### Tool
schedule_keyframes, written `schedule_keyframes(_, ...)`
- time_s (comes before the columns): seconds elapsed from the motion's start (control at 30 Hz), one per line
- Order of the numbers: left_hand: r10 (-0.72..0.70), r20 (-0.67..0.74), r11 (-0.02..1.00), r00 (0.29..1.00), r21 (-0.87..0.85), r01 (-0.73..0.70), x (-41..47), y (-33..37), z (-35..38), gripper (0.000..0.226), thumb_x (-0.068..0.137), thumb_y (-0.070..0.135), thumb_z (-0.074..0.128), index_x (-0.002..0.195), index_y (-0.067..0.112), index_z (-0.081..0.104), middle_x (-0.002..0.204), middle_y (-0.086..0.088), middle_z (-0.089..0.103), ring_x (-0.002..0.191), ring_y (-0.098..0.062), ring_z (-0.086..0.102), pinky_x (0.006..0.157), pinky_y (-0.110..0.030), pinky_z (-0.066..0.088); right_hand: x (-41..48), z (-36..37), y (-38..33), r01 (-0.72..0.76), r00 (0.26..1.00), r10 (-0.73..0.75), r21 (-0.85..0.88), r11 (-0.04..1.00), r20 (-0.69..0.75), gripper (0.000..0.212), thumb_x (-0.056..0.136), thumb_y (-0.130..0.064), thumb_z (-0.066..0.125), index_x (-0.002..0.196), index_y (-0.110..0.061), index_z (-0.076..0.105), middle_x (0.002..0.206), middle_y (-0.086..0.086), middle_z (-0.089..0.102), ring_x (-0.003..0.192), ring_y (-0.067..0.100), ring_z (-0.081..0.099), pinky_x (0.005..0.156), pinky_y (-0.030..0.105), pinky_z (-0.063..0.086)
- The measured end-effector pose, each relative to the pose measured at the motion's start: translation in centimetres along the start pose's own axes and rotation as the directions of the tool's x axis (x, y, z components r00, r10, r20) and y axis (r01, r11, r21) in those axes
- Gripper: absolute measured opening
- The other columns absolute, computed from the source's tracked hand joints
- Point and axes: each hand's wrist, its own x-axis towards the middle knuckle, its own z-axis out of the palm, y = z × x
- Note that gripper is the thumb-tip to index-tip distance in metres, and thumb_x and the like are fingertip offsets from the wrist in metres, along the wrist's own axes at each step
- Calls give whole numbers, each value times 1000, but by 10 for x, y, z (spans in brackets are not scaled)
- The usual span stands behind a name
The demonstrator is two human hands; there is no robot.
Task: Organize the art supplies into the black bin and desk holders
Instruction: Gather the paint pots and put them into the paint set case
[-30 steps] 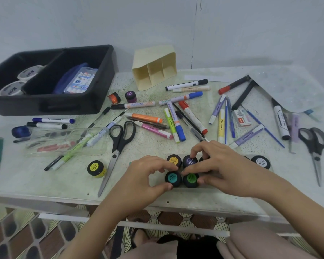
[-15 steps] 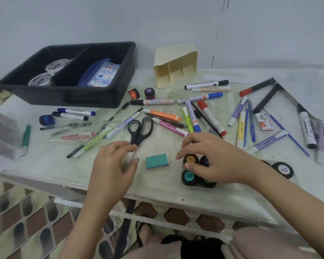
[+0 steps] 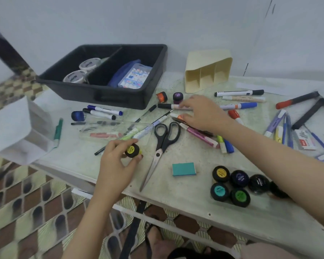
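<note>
My left hand (image 3: 118, 163) grips a small black paint pot with a yellow label (image 3: 132, 150) near the table's front edge, left of the black scissors (image 3: 165, 139). My right hand (image 3: 202, 114) reaches across the loose markers with fingers stretched out, its fingertips on a black-capped marker (image 3: 166, 106) just below the purple pot (image 3: 177, 97) and the orange pot (image 3: 161, 96). The black bin (image 3: 101, 95) holds tape rolls and a blue case. A cream desk holder (image 3: 207, 71) stands behind. Several paint pots (image 3: 230, 186) sit clustered at the front right.
A teal eraser (image 3: 183, 169) lies between the scissors and the pots. A clear tray (image 3: 116, 129) with pens sits in front of the bin. A white holder (image 3: 21, 131) overhangs the left edge. Markers and pens (image 3: 281, 128) cover the right side.
My left hand moved left and took hold of the yellow-labelled pot. My right hand left the pot cluster and reached forward over the markers. The view swung left.
</note>
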Motion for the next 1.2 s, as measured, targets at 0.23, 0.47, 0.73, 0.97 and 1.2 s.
schedule_keyframes(0.23, 13, 9, 1000, 1000, -21, -13, 25, 1, -7, 42, 78, 11, 73, 114, 30, 63, 100, 7, 52, 97, -6, 54, 91, -27, 47, 64, 31, 7, -61, 997, 68, -220, 974, 24, 43, 99, -24, 34, 142, -26, 36, 130, 15, 47, 113, 32, 47, 90, 41, 41)
schedule_keyframes(0.47, 34, 12, 999, 999, -28, -34, 20, -6, -6, 43, 76, 9, 75, 109, 34, 60, 97, 10, 52, 95, -4, 54, 86, -15, 45, 65, 28, 9, -122, 986, 129, 68, 990, -108, 22, 92, -10, 49, 112, -12, 57, 100, 9, 52, 88, 27, 54, 77, 30, 43)
schedule_keyframes(0.73, 133, 74, 981, 988, -153, -120, 14, 17, 8, 44, 76, 8, 75, 109, 33, 60, 103, 13, 56, 97, 3, 55, 85, -10, 46, -29, -14, 13, -26, 980, 76, 260, 965, -183, 25, 83, -16, 63, 107, -20, 57, 96, -1, 48, 82, 5, 45, 72, -1, 30)
schedule_keyframes(0.97, 261, 153, 942, 953, -257, -217, -3, 48, 26, 42, 78, 8, 74, 110, 31, 61, 105, 15, 59, 100, -9, 60, 86, -18, 50, -156, -40, 5, -47, 988, 102, 406, 913, -114, 33, 75, -35, 67, 107, -37, 57, 100, -19, 61, 94, 2, 56, 79, 11, 43)
schedule_keyframes(1.2, 289, 183, 925, 940, -307, -225, -16, 68, 37, 47, 76, 2, 74, 110, 32, 60, 104, 11, 60, 100, -4, 60, 85, -8, 45, -238, -29, 5, -30, 972, 90, 265, 964, -217, 32, 72, -35, 60, 104, -34, 55, 95, -23, 54, 89, 1, 52, 77, 13, 38)
